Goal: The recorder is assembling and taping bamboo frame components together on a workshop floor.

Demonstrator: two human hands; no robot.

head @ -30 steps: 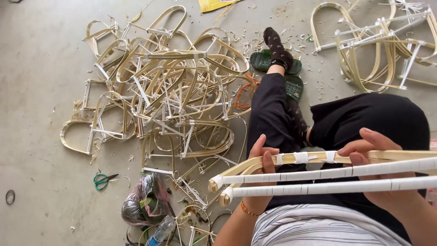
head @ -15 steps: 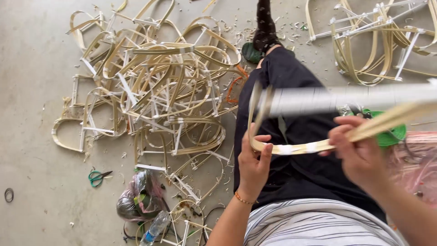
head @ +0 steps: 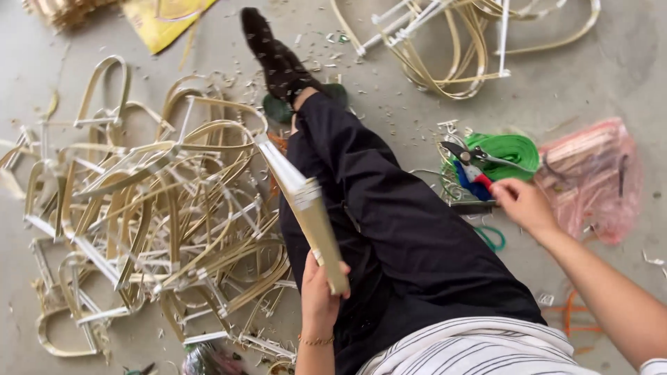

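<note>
- Far left: our heap of bent cane frames (head: 153, 229) covers the concrete floor (head: 42, 42), with offcuts scattered all round it.
- Our left hand (head: 321, 295) is clamped round the near end of a flat bamboo strip frame (head: 306, 208). The forearm comes straight up from the bottom edge; the frame points up and left, away from us, over our black trouser leg (head: 389, 229).
- Risk: that one-end grip leaves the long free end unsupported. We judge it could swing into the heap and snag, or slip from the fingers.
- Our right hand (head: 520, 203) is out to the right, arm extended, fingers curled at the near edge of the tool pile; we can't tell if it grips anything.
- Just beyond its fingertips: cutters with red and blue handles (head: 471, 167) on a green tape roll (head: 511, 149), with a pink plastic bag (head: 590, 177) beside them.
- Risk: the blades face outward, so reaching without looking could nick a finger.
</note>
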